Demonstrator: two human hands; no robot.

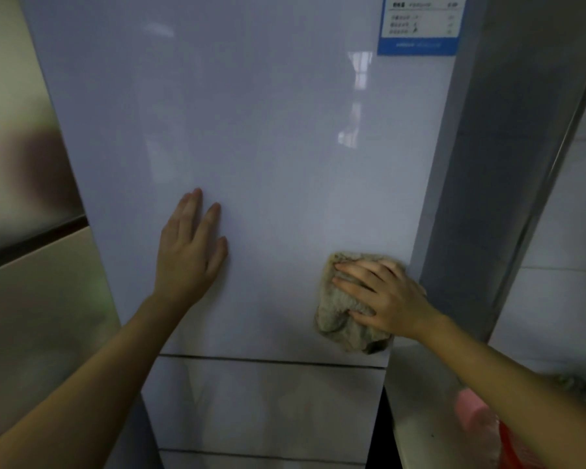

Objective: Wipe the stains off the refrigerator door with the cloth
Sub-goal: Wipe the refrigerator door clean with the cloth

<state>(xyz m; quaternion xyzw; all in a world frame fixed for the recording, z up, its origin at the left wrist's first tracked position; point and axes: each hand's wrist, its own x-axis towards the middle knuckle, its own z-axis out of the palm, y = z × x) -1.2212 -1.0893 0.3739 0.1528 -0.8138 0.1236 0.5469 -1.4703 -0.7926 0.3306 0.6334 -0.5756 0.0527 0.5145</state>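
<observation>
On one refrigerator door [257, 130], two flat hands, left hand [190, 252] bare, right hand [383, 296] pressing one cloth [339, 313]

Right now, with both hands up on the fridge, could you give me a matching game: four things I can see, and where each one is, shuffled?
Things:
1. left hand
2. right hand
3. cloth
4. blue sticker

Places:
a. top right corner of the door
b. flat on the bare door
c. spread over the cloth, pressing it
d. bunched against the door near its lower right edge

Pairs: 1-b, 2-c, 3-d, 4-a
</observation>
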